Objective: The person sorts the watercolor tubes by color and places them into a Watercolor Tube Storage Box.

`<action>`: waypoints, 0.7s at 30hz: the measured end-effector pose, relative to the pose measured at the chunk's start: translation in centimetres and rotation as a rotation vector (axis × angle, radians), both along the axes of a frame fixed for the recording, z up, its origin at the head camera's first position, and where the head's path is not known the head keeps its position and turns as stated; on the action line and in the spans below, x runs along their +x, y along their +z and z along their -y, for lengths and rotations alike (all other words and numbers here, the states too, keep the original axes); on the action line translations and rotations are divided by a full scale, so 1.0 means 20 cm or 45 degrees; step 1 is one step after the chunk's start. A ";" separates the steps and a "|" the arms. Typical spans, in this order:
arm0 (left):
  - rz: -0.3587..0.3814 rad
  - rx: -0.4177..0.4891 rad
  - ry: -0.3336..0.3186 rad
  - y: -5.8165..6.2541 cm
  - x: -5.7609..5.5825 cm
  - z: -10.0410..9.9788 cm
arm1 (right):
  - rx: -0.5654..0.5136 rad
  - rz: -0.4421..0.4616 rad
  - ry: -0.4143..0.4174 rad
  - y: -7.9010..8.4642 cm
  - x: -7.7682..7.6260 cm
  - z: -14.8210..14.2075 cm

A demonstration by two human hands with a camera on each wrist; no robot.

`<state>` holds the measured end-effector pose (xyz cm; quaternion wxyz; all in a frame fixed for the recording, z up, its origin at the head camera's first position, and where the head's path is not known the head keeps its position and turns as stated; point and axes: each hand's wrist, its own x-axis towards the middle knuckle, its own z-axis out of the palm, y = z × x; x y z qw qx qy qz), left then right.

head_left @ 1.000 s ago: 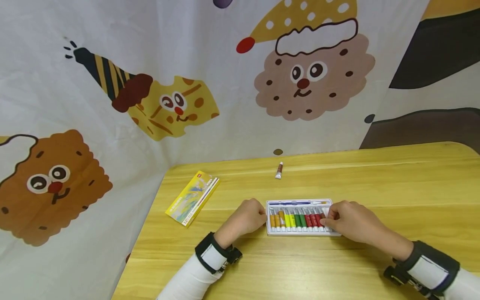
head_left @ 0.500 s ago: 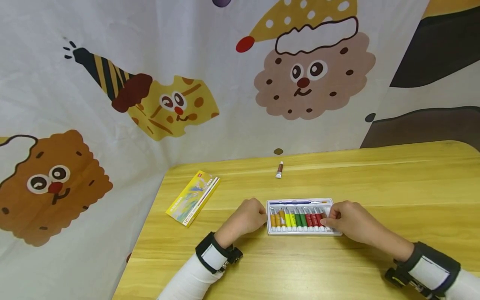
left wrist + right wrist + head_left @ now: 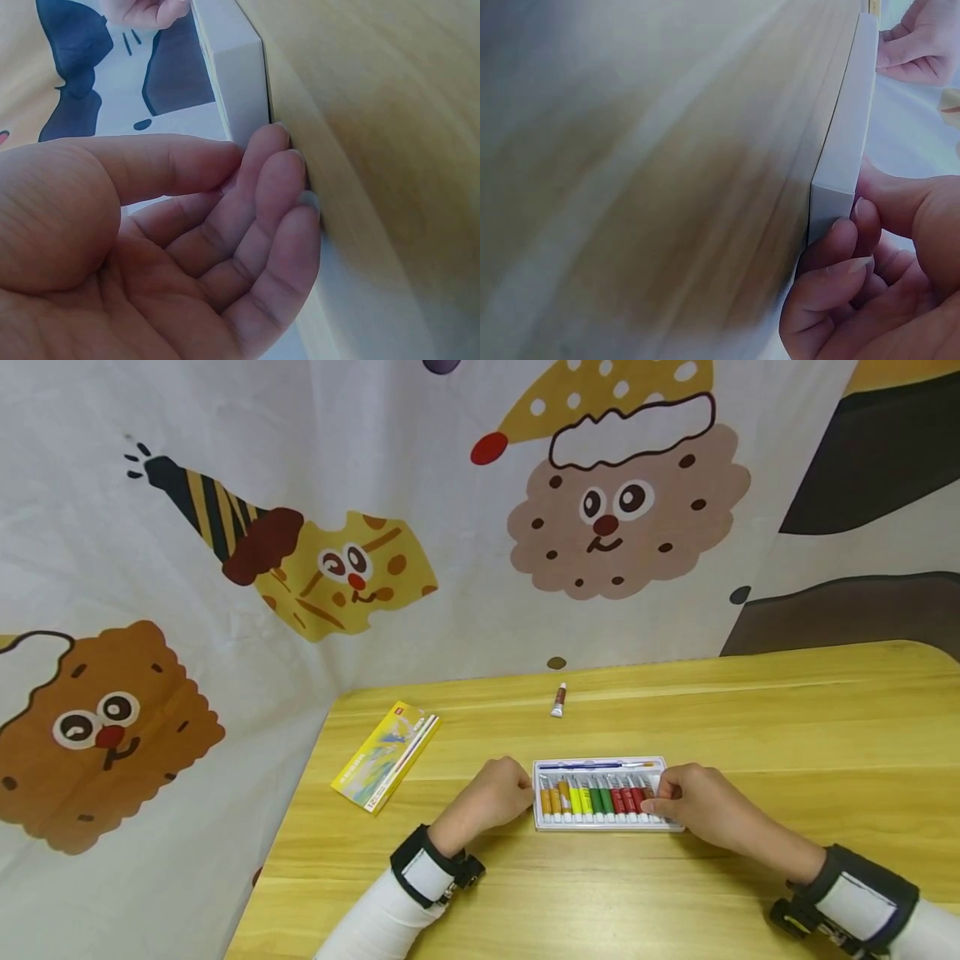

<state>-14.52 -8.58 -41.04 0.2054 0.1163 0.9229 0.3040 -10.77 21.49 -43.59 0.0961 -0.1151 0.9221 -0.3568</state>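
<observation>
A shallow white box (image 3: 609, 828) of paint tubes lies on the table, between both hands. Yellow, green and red paint tubes (image 3: 596, 800) fill it in a row, and a blue-handled paintbrush (image 3: 581, 766) lies along its far side. My left hand (image 3: 493, 795) pinches the box's left end between thumb and curled fingers; the left wrist view shows the white side wall (image 3: 236, 75) at the fingertips. At the other end, my right hand (image 3: 708, 806) grips the right end, thumb above and fingers curled against the wall (image 3: 844, 127). That hand hides the box's right end.
A single brown paint tube (image 3: 558, 700) lies behind the box near the table's back edge. To the left is a yellow carton (image 3: 386, 756) with printed artwork. A cartoon-printed cloth (image 3: 465, 610) hangs behind the wooden table (image 3: 825, 727).
</observation>
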 end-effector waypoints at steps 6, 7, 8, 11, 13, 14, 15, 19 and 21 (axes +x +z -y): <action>0.001 -0.001 0.004 0.00 0.00 0.00 | -0.003 0.024 0.003 0.01 0.00 0.00; 0.001 -0.002 0.004 0.00 0.00 0.00 | -0.004 0.031 0.002 0.01 0.00 0.00; 0.000 -0.005 0.004 0.00 0.00 0.00 | -0.003 0.037 0.002 0.01 0.00 0.00; -0.006 -0.008 0.001 0.00 0.00 0.00 | -0.003 0.055 0.007 0.02 0.00 -0.01; -0.010 -0.007 -0.001 -0.01 0.00 0.00 | -0.006 0.062 0.012 0.02 -0.01 -0.01; -0.011 -0.006 -0.004 -0.01 0.00 0.00 | -0.006 0.062 0.017 0.02 -0.01 -0.01; -0.012 -0.005 -0.008 -0.01 0.00 0.00 | -0.005 0.062 0.022 0.02 -0.01 -0.01; -0.010 -0.013 -0.014 -0.01 0.00 0.00 | -0.013 0.061 0.037 0.03 -0.01 -0.01; -0.006 -0.018 -0.014 -0.01 -0.01 0.00 | -0.015 0.057 0.042 0.03 -0.02 -0.01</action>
